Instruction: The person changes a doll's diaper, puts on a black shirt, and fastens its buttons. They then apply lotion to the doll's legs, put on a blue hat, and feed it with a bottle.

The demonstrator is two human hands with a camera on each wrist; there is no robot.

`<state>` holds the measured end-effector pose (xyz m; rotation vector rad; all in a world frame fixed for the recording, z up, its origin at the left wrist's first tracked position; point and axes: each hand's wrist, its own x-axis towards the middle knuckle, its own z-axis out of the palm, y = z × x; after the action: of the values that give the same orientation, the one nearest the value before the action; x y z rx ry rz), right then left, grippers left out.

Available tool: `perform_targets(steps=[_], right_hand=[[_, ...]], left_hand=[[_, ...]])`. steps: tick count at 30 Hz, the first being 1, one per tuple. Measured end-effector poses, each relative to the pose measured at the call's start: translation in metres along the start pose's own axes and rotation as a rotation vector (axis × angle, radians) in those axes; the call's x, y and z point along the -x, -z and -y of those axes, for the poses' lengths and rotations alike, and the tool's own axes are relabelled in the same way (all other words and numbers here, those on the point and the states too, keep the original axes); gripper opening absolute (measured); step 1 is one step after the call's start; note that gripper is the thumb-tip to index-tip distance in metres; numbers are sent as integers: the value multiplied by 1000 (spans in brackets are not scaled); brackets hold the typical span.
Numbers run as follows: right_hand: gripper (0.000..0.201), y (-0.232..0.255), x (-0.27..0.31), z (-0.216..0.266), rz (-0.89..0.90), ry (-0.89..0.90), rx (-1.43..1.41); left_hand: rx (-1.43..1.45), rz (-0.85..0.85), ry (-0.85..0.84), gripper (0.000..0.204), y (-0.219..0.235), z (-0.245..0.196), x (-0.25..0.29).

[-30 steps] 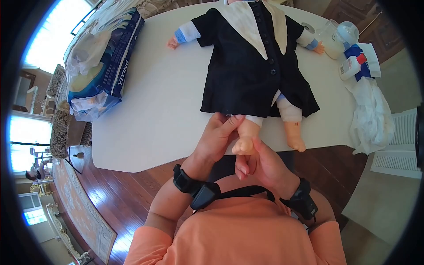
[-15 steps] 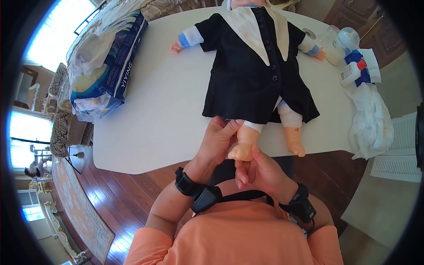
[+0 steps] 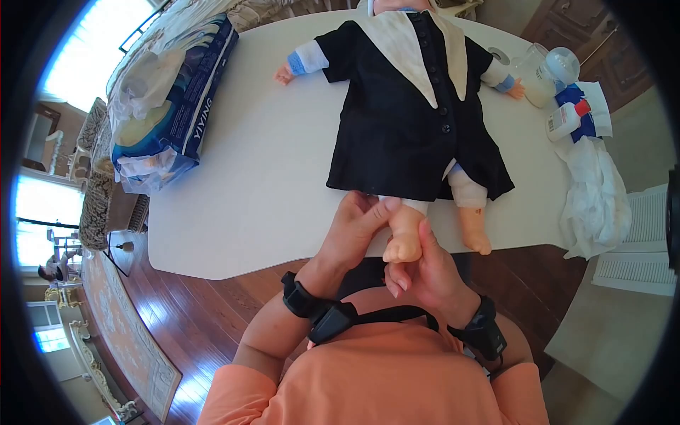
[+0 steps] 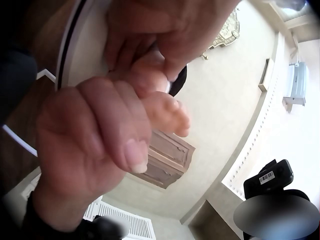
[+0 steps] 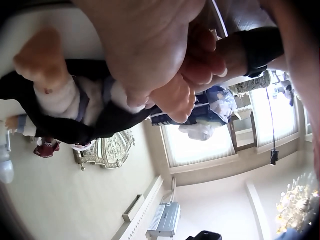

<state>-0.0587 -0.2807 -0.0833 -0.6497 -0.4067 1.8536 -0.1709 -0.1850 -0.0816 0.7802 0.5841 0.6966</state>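
The left hand (image 3: 354, 230) has its grip around one leg (image 3: 406, 224) of the doll (image 3: 397, 134), right by the bottom of its black coat (image 3: 375, 170). The thumb is on top. The right hand (image 3: 438, 280) has its grip on the same leg lower down, at the foot (image 3: 402, 248), and its thumb goes up along the side. The doll lies on its back on the white surface (image 3: 248, 149), at the top middle of the frame. The other foot (image 3: 476, 239) is near the right hand but apart from it. In the upper left is a blue pack (image 3: 202, 88) that says YIYING. In the upper right are a clear bottle (image 3: 544, 79) and a small white bottle (image 3: 563, 122) with a red cap. Under them is a crumpled white thing (image 3: 595, 191).
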Motion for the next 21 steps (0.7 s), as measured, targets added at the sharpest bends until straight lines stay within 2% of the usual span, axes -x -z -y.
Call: perform_targets(steps=[2, 4, 6, 7, 9, 10, 11, 12, 13, 15, 16, 17, 18, 19, 21], right_hand=[[54, -5, -1, -1, -56, 4, 3], [53, -12, -1, -1, -114, 8, 10], [51, -16, 0, -2, -242, 147, 269], [51, -16, 1, -3, -242, 144, 268], [40, -15, 3, -3, -333, 298, 509], [40, -11, 5, -2, -335, 299, 510], [33, -6, 9, -2, -316, 304, 656], [27, -2, 11, -1, -295, 308, 801], [27, -2, 11, 1, -295, 307, 801], [20, -3, 11, 5, -289, 493, 1246], [20, 0, 11, 4, -291, 495, 1247], [21, 5, 11, 3, -312, 584, 1359], [25, 8, 10, 4, -330, 674, 1470], [25, 9, 9, 7, -325, 677, 1472], [33, 8, 8, 13, -363, 803, 1554]], left_hand=[[-136, 132, -22, 30, 2, -3, 0], [-102, 124, -26, 30, 3, 0, -1], [-67, 115, -32, 31, 7, 1, -2], [-89, 126, 2, 34, 9, 2, -1], [-110, 140, 36, 39, 8, 3, -1], [-59, 70, -25, 33, 3, 5, -1], [-9, 1, -87, 30, 0, 5, -1], [-9, 1, -88, 30, 0, 5, -2], [-27, 8, -73, 30, 1, 4, -2], [-45, 16, -55, 30, 2, 2, -1], [-71, 48, -28, 29, 3, 0, -1], [-99, 80, -2, 29, 3, -2, -1], [-100, 82, -7, 29, 1, -2, -2], [-76, 71, -16, 29, -2, -2, -2], [-51, 57, -31, 30, -4, -3, 0]])
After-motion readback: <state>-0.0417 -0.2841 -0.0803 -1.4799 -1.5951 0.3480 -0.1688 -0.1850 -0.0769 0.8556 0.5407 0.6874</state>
